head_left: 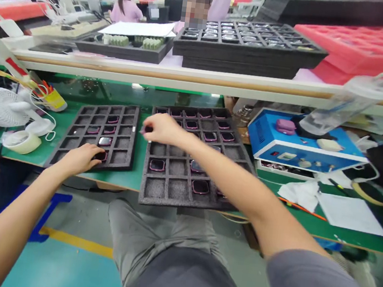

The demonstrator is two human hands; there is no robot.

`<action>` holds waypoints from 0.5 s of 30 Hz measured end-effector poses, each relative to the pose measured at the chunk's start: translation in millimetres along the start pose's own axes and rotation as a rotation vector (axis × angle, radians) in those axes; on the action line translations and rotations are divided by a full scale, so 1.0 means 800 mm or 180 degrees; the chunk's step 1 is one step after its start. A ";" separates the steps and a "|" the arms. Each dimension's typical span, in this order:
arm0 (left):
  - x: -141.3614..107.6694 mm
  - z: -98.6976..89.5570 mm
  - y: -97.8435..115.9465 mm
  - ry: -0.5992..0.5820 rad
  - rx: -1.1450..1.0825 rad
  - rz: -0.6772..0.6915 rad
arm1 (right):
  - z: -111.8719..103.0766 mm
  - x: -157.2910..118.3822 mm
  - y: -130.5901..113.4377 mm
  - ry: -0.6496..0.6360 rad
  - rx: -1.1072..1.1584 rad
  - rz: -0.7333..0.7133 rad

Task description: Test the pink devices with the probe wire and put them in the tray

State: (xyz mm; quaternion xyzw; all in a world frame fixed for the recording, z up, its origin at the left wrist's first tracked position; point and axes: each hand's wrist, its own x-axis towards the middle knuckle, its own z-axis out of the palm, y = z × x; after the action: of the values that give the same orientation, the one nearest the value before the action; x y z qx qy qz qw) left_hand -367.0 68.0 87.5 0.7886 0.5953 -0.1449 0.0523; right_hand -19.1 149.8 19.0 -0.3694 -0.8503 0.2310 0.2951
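Observation:
My right hand pinches a small purple-framed watch case above the left edge of the right foam tray. Low in the left foam tray, my left hand has its fingertips closed on another dark-faced watch case. Several more purple-framed cases lie in pockets near it, one with a bright, reflective face. In the right tray, cases such as the one at the front fill some pockets, while others show bare foam. My right forearm hides part of that tray.
A white fan and tape roll stand at the left. At the right are a blue machine, a crumpled white cloth and a paper sheet. Overhead, a shelf carries stacked foam trays. A person sits opposite.

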 end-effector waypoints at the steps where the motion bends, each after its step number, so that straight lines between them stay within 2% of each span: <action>1: 0.000 -0.006 0.005 0.0017 0.0140 0.0030 | -0.026 -0.023 0.038 0.0147 -0.0158 0.0196; 3: 0.010 -0.019 0.031 0.0263 0.0239 0.0078 | -0.066 -0.069 0.111 0.0322 -0.0370 0.0833; 4: 0.022 -0.026 0.052 0.0428 0.0216 0.0150 | -0.078 -0.088 0.142 0.0347 -0.0398 0.1109; 6: 0.059 -0.035 0.109 0.0635 0.0178 0.0443 | -0.084 -0.113 0.187 0.0250 -0.0389 0.1348; 7: 0.081 -0.036 0.142 0.0587 0.0208 0.0574 | -0.081 -0.119 0.201 0.0191 -0.0373 0.1361; 9: 0.127 -0.033 0.203 0.0310 0.0387 0.0798 | -0.071 -0.123 0.215 0.0067 -0.0372 0.1300; 11: 0.163 -0.024 0.245 0.0064 0.0502 0.0882 | -0.064 -0.123 0.219 -0.0065 -0.0430 0.1237; 13: 0.183 -0.018 0.262 -0.0076 0.0440 0.0860 | -0.066 -0.122 0.220 -0.0214 -0.0529 0.1157; 15: 0.188 -0.015 0.261 -0.0146 0.0330 0.0778 | -0.072 -0.119 0.215 -0.0301 -0.0619 0.1053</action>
State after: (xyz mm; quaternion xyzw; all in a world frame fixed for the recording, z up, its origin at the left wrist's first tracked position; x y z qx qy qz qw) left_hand -128.5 149.9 36.2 0.8534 0.4851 -0.1860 0.0424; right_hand 156.4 193.6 -76.3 -0.5197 -0.8092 0.2102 0.1758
